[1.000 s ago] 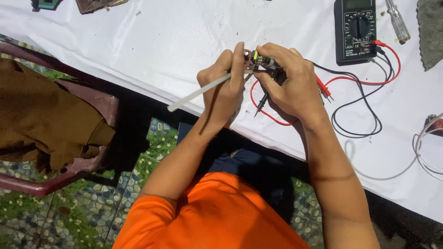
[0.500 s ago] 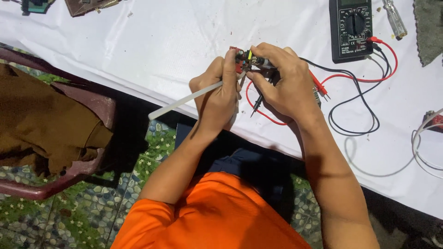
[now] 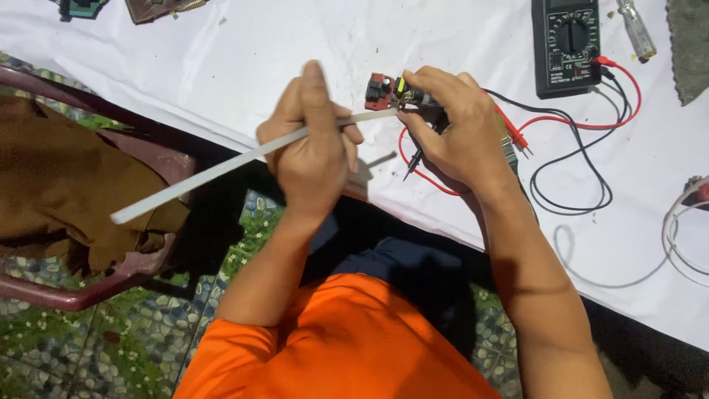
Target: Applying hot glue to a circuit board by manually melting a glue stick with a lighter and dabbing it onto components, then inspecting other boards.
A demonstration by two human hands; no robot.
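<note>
While the head camera looks down over the orange shirt (image 3: pixel 347 347), I record the left hand (image 3: pixel 314 151) closed in a fist around a long white rod (image 3: pixel 221 170), thumb stretched along the top; the rod slants from beyond the worktop (image 3: pixel 244 66) edge, down to the left of that hand, up to its tip, which meets a small component (image 3: pixel 399 90) at the fingertips of the right hand. The right hand (image 3: pixel 461 137) is curled shut on that component, a small red and black part with a yellow mark, held just above the white-covered worktop between the two hands. A black probe (image 3: pixel 415 158) sticks out below the right hand, with red lead (image 3: pixel 421 174) looping under it. Beyond and to the right of the right hand lies a black multimeter (image 3: pixel 565 46), its red and black leads trailing toward the wrist. A clear-handled screwdriver (image 3: pixel 636 29) lies just right of the meter. Left of the left hand, off the worktop, a dark red plastic chair (image 3: pixel 148 148) carries brown cloth (image 3: pixel 52 185).
</note>
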